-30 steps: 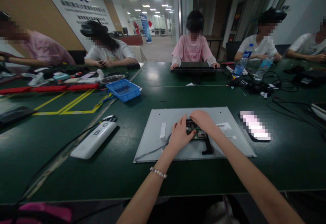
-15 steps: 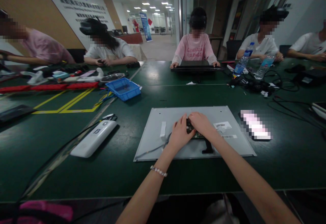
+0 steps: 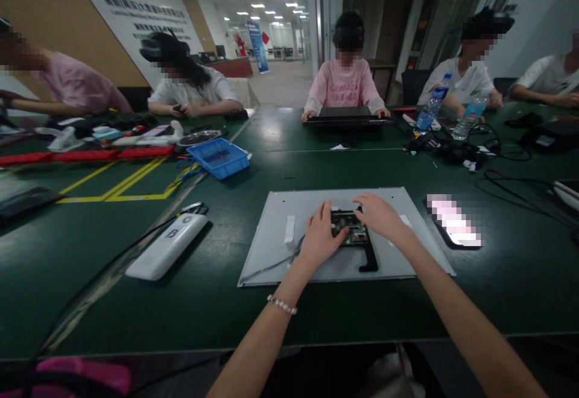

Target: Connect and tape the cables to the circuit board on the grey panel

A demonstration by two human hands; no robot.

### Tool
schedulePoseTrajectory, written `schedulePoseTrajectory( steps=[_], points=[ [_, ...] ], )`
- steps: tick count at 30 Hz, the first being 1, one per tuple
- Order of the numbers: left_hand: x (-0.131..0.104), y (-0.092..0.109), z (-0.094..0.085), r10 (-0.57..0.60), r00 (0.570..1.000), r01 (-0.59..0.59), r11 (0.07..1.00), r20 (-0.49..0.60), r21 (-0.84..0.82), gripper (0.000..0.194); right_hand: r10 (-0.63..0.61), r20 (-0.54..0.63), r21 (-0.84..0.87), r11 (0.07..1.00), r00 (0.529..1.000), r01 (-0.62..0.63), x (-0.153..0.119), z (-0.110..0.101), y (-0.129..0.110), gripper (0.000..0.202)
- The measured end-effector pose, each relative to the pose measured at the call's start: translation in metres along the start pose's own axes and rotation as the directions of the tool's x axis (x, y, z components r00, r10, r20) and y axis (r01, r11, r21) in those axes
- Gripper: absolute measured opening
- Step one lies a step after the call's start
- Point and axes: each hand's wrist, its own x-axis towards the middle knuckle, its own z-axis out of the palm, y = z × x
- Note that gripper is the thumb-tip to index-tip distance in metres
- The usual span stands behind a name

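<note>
A flat grey panel [image 3: 266,247], which looks like the back of a display, lies on the green table in front of me. On its middle sits a green circuit board [image 3: 359,233] in a black bracket [image 3: 371,259]. My left hand [image 3: 321,235] rests over the board's left side, fingers stretched out and thumb on the board. At the upper right corner of the bracket, my right hand [image 3: 382,214] has its fingers apart; whether the fingertips touch it I cannot tell. A thin grey cable [image 3: 271,271] runs from under my left hand to the panel's lower left.
A white power bank [image 3: 167,247] with a black cable lies left of the panel, a phone [image 3: 455,220] to the right. Farther off are a blue tray [image 3: 221,158], water bottles [image 3: 433,105] and tangled black cables [image 3: 436,148]. Several people sit around the table.
My right hand has shifted right and slightly up off the circuit board, uncovering more of the board and bracket. My left hand has stayed in place.
</note>
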Motion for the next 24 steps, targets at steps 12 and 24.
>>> schedulePoseTrajectory(
  steps=[12, 24],
  points=[
    [0.001, 0.007, -0.003, 0.040, 0.997, -0.037, 0.999, -0.064, 0.037, 0.058, 0.279, -0.002, 0.117, 0.954, 0.960, -0.277, -0.080, 0.000, 0.080, 0.030],
    [0.000, 0.011, -0.004, 0.104, 0.991, -0.103, 0.995, -0.088, 0.015, 0.054, 0.278, -0.082, 0.459, 0.863, 0.957, -0.211, -0.079, 0.008, 0.062, 0.016]
  ],
)
